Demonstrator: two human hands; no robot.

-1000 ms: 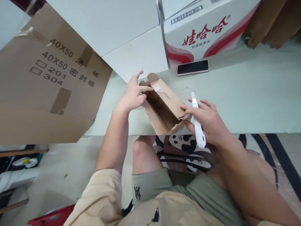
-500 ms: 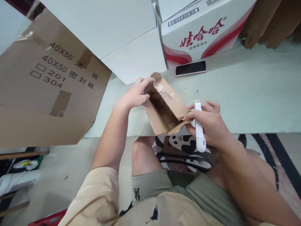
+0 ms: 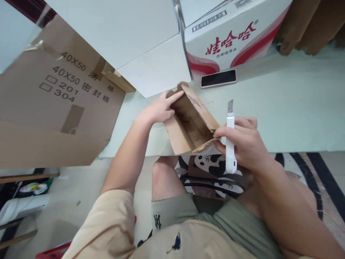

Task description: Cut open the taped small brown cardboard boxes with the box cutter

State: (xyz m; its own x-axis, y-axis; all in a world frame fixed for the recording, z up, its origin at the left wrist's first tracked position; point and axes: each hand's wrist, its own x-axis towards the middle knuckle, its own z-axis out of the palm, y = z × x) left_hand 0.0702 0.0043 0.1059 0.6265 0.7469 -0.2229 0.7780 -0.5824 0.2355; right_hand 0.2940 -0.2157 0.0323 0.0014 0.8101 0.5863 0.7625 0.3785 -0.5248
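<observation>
A small brown cardboard box (image 3: 180, 135) with its top open rests at the table's front edge, its inside facing up at me. My left hand (image 3: 159, 109) grips the box's far left end, index finger stretched along the rim. At the near right corner, my right hand (image 3: 239, 138) pinches the box's edge between thumb and fingers. That same hand also holds a white utility knife (image 3: 230, 144), upright with its blade out and pointing away from me. Part of the box's far end is hidden by my left fingers.
A black-screened phone (image 3: 218, 78) lies on the pale green table (image 3: 283, 108). Behind it stands a white and red carton (image 3: 229, 46). White boxes (image 3: 159, 68) stand at the back, and a large printed cardboard box (image 3: 54, 126) is at the left.
The small box has tilted so that its opening shows wider. My right hand has shifted slightly right with the knife, and my left index finger now reaches further along the rim.
</observation>
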